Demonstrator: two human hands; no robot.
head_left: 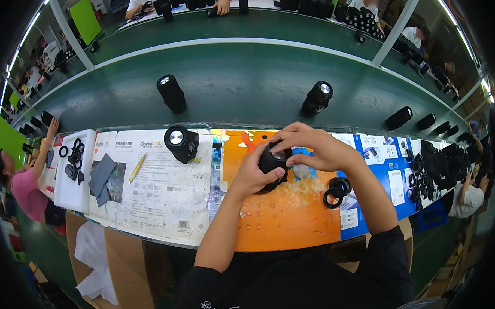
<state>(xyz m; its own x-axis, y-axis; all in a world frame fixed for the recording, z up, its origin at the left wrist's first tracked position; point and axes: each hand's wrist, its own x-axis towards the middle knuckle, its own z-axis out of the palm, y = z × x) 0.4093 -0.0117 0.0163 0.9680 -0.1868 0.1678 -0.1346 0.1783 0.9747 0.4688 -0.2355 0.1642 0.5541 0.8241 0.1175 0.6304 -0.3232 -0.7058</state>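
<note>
Shirt (pixel 285 286) was black, short sleeves (pixel 386 258), small white line print (pixel 207 306) on the front, maybe a doodled figure, too small to tell. Left hand (pixel 253 175) and right hand (pixel 319 149) were bare.

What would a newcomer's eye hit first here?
First, the center: the left hand grips a black cylinder with a silver round end, the right hand at its top, above a bright orange printed sheet. Next, the long dark-green surface beyond the table, carrying more black cylinders with silver ends. Then, at the table's left, a shallow white tray holding small black parts.
</note>
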